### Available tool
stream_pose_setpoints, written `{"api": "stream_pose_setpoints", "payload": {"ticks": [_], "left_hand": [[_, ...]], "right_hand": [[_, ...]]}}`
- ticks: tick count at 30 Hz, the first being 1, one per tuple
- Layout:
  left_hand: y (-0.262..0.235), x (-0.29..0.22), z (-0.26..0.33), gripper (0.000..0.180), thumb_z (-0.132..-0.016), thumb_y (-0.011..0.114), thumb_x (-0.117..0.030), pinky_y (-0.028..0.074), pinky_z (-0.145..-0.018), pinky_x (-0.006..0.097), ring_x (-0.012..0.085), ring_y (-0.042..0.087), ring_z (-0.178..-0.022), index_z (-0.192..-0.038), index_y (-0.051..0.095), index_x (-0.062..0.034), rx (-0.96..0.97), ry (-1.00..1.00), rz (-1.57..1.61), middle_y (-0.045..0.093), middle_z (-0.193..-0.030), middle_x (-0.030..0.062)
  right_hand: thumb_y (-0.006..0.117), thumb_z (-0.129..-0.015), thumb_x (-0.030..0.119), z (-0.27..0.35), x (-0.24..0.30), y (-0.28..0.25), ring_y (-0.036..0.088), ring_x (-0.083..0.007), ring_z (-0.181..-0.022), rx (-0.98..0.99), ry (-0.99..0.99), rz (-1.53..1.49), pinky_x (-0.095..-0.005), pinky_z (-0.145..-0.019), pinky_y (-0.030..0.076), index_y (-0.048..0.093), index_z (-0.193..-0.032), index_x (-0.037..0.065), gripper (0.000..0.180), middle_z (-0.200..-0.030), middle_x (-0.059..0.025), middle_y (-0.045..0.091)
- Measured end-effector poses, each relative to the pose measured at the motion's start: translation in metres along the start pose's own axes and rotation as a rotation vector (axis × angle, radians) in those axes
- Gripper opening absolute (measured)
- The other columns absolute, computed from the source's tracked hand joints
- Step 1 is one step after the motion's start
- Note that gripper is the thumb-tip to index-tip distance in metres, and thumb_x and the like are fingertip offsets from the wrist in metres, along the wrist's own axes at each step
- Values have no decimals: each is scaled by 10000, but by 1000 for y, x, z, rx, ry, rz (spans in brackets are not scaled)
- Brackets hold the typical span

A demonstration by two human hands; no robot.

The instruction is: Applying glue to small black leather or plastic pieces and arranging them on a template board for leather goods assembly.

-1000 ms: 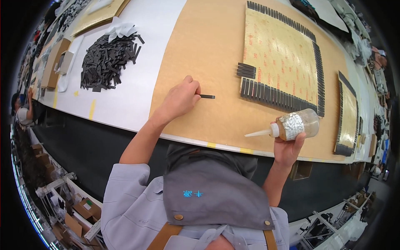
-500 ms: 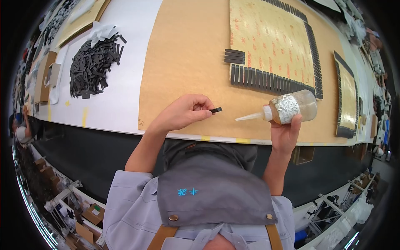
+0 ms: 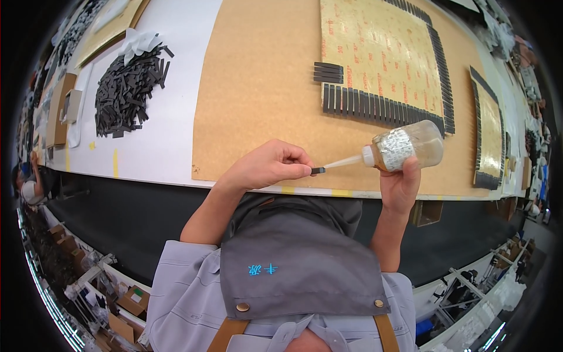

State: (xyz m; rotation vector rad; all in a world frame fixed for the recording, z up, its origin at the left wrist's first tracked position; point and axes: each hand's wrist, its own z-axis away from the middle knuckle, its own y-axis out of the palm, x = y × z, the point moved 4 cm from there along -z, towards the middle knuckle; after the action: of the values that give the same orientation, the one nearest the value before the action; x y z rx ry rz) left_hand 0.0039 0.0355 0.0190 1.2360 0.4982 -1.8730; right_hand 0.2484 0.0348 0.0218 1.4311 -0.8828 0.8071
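Observation:
Between thumb and fingers, my left hand [image 3: 272, 165] pinches a small black strip [image 3: 317, 171], whose end sticks out to the right. My right hand [image 3: 399, 182] is wrapped round a clear squeeze bottle [image 3: 413, 144] with a silvery label and a long white nozzle. The bottle lies tilted on its side, and its nozzle tip is at the strip's outer end; whether they touch is too small to tell. Beyond the hands is a yellowish board [image 3: 381, 53] with red print. Black strips [image 3: 369, 105] line its near and right edges, and several more lie across its left edge.
A heap of loose black strips [image 3: 126, 91] lies at the left on the white tabletop [image 3: 170, 117]. Brown sheeting [image 3: 252, 76] covers the middle. Another strip-edged board [image 3: 488, 129] lies at the right. Cardboard boxes [image 3: 60, 111] stand far left, near another person [image 3: 30, 182].
My left hand has moved right and slightly nearer with the black strip. The bottle has shifted a little left, bringing its nozzle tip to the strip's end.

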Motion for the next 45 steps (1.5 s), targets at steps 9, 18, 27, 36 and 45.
{"api": "stream_pose_setpoints", "payload": {"ticks": [9, 18, 27, 36, 45], "left_hand": [[1, 1, 0, 172, -795, 597, -150, 371, -584, 209, 43, 457, -642, -841, 642, 9, -5, -15, 25, 545, -679, -27], [1, 1, 0, 170, -799, 599, -146, 381, -601, 208, 43, 466, -658, -850, 646, 9, 14, -25, 16, 558, -695, -23], [1, 0, 0, 175, -802, 600, -155, 388, -611, 211, 46, 476, -669, -851, 648, 6, 4, -9, 15, 568, -703, -18], [-1, 4, -1, 175, -791, 602, -151, 377, -607, 209, 48, 470, -663, -840, 645, 11, -19, -10, 46, 559, -694, -19], [0, 4, 0, 165, -796, 598, -150, 354, -587, 203, 37, 443, -656, -821, 635, 9, -18, 3, 63, 538, -690, -36]], "right_hand": [[588, -840, 392, 0, 0, 5, 526, -232, -1085, 21, 14, 11, -422, -917, 455, 357, -1268, -17, 635, -1194, -106, 501], [596, -839, 381, 1, 0, 7, 523, -222, -1088, 20, 33, 10, -414, -926, 447, 350, -1267, -21, 636, -1192, -106, 499], [612, -829, 374, 1, -1, 8, 529, -217, -1077, 18, 44, 14, -396, -919, 453, 358, -1258, -19, 635, -1178, -104, 508], [608, -831, 382, 0, -2, 6, 531, -219, -1072, 37, 53, 36, -401, -910, 457, 350, -1260, -21, 643, -1162, -105, 514], [563, -858, 377, 1, 0, 1, 533, -235, -1078, 25, 8, 16, -423, -881, 480, 356, -1264, -30, 611, -1186, -119, 504]]}}
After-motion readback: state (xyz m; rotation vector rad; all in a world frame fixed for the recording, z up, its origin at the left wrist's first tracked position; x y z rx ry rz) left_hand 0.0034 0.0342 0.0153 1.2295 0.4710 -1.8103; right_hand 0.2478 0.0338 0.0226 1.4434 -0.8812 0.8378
